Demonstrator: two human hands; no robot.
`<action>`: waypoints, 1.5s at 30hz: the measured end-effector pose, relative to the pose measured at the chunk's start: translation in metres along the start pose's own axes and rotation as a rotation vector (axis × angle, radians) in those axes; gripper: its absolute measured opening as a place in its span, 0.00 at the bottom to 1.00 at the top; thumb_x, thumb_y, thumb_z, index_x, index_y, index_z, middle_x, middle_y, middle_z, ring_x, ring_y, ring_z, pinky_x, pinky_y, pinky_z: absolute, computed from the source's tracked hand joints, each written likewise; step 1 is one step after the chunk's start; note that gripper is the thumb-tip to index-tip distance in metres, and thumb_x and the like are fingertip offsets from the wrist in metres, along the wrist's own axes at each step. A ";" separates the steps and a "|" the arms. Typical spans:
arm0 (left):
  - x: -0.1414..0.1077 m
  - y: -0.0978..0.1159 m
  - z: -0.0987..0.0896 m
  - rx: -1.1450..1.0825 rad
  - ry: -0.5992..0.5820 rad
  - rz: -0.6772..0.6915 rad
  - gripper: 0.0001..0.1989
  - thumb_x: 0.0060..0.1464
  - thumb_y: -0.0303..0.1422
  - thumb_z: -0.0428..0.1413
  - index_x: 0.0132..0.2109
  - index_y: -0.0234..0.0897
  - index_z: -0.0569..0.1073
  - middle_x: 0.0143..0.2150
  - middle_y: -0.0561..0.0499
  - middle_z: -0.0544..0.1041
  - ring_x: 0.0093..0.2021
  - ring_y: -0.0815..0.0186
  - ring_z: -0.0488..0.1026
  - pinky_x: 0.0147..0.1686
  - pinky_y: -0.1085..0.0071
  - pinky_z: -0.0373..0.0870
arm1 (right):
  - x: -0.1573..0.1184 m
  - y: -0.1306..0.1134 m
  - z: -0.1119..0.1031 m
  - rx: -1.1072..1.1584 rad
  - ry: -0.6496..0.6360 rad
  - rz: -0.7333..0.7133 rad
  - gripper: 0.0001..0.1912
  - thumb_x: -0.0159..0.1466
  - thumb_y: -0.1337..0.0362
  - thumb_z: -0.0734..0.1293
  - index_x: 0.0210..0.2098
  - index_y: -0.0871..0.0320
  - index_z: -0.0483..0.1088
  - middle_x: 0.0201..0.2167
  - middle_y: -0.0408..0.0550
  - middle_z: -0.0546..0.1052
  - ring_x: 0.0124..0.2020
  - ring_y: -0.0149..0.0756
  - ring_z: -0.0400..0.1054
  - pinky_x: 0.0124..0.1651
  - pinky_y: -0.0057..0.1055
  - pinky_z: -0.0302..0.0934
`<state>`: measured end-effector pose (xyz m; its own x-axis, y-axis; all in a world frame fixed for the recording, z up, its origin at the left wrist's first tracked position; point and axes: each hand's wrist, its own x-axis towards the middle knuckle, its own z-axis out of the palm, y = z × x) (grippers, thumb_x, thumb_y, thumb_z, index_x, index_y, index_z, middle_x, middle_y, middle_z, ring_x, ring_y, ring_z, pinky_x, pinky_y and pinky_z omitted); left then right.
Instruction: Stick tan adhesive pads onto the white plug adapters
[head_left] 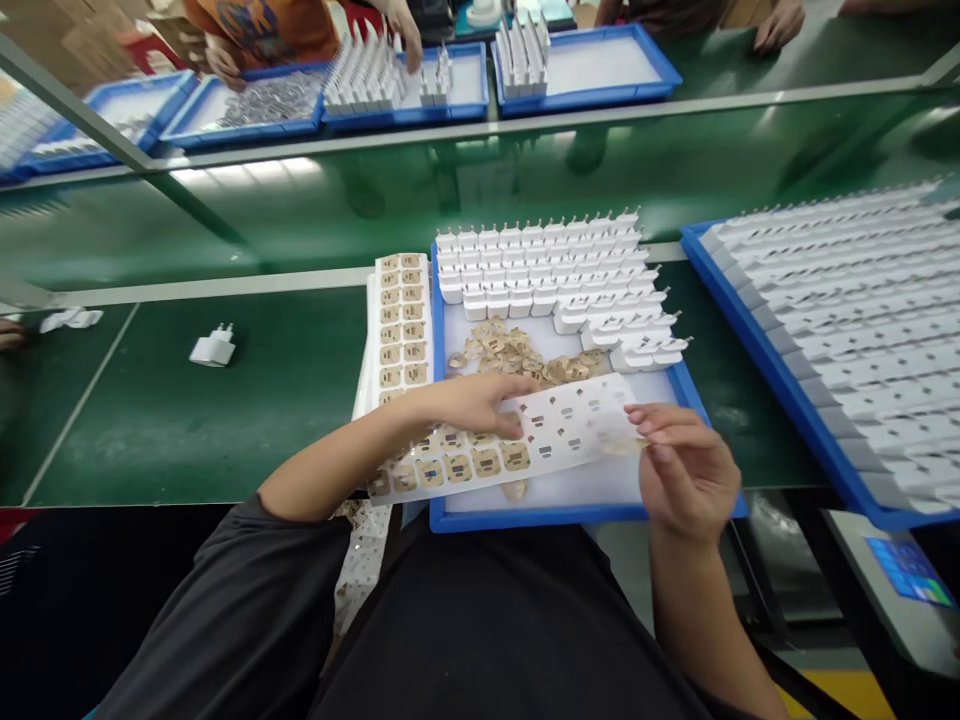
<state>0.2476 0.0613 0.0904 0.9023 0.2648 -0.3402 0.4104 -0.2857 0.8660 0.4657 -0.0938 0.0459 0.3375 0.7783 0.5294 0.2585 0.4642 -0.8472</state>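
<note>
A white backing sheet [555, 430] with tan die-cut stickers on its left part lies tilted across the blue tray. My left hand [480, 405] grips its upper edge, thumb on top and fingers toward the far side. Over the sheet's right end, my right hand [686, 465] pinches a blurred tan sticker [624, 444] between thumb and fingers. The right part of the sheet shows only small leftover cut-outs. Behind it, a loose pile of tan stickers [502, 348] sits in the tray, in front of rows of white plug adapters [540, 265] with pins up.
More sticker sheets [401, 300] lie left of the blue tray [570, 518]. A single white plug adapter [214, 346] stands on the green bench [300, 400]. A second tray full of adapters [847, 340] is at right. Across the divider, co-workers' hands are near other blue trays [585, 98].
</note>
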 end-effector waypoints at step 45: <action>-0.054 -0.018 0.095 0.170 1.130 0.343 0.24 0.57 0.25 0.61 0.60 0.41 0.70 0.54 0.42 0.80 0.53 0.60 0.77 0.42 0.68 0.79 | -0.004 -0.033 0.073 0.214 -0.367 0.336 0.07 0.67 0.69 0.69 0.40 0.49 0.75 0.35 0.43 0.75 0.39 0.36 0.70 0.44 0.35 0.64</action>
<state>0.2040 -0.0358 0.0584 0.3761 0.7873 0.4886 0.2591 -0.5957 0.7603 0.3902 -0.0816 0.0681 0.0215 0.9774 0.2102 -0.0120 0.2105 -0.9775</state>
